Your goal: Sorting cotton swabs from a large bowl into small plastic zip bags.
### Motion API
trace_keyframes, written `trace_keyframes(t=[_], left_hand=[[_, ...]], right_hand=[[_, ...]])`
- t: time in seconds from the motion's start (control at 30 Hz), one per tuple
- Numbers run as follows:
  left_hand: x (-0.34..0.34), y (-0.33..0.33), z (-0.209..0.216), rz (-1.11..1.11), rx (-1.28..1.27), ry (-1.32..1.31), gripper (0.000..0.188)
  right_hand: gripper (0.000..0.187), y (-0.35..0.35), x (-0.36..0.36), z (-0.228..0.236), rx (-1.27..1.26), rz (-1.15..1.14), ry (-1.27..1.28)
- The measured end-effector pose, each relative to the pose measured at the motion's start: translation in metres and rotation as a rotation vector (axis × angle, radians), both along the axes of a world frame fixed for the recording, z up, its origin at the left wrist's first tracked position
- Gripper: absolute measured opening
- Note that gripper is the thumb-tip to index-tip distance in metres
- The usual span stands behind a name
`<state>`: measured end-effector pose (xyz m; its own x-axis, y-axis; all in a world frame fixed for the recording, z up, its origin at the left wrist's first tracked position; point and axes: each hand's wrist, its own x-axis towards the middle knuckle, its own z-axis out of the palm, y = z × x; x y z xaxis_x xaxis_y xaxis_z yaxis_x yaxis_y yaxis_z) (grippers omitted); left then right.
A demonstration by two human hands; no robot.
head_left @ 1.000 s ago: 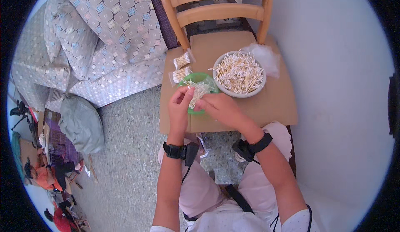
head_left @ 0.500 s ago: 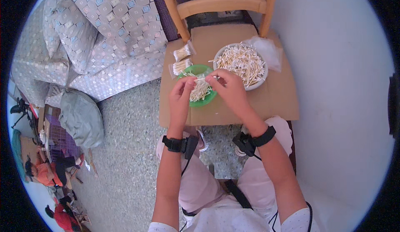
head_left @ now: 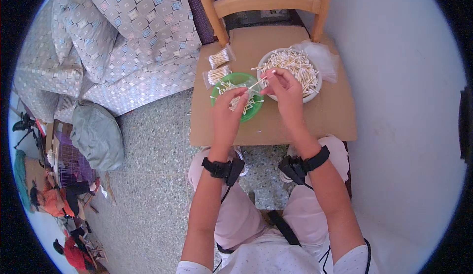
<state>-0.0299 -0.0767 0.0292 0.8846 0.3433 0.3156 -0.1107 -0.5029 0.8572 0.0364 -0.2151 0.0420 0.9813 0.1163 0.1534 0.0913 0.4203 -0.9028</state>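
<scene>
My right hand (head_left: 287, 93) pinches a cotton swab (head_left: 257, 83), which slants down toward my left fingertips. My left hand (head_left: 227, 115) is closed over the near left of the green bowl (head_left: 257, 110), thumb and forefinger drawn together; what lies in its tips is too small to make out. Loose cotton swabs (head_left: 231, 84) fill the green bowl, some poking over its rim. A bit of clear plastic (head_left: 254, 91) shows between my hands. To the right, a white bowl (head_left: 319, 88) is heaped with more swabs, partly behind my right fingers.
Two clear packets of swabs (head_left: 218, 75) lie left of the bowls. Clear plastic bags (head_left: 322, 62) rest beside the white bowl. Cardboard (head_left: 295, 131) covers the wooden chair (head_left: 268, 4) seat. A white wall (head_left: 399, 111) stands right, a patterned bed (head_left: 143, 72) left. Two people sit far left.
My hands have drifted apart and to the right. The swab, level between both hands before, now tilts up toward my right hand. The view has shifted slightly.
</scene>
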Motion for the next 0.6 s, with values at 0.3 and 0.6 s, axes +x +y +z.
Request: trace_keyframes(t=[0.3,0.6], left_hand=[[0.041,0.014,-0.038,0.038,0.647,-0.145,0.053],[0.037,-0.001,-0.051,-0.036,0.539,-0.083,0.037]], right_hand=[[0.019,-0.003,0.005,0.002,-0.306,-0.109,-0.122],[0.018,-0.014,0.012,-0.014,-0.501,-0.068,-0.138]])
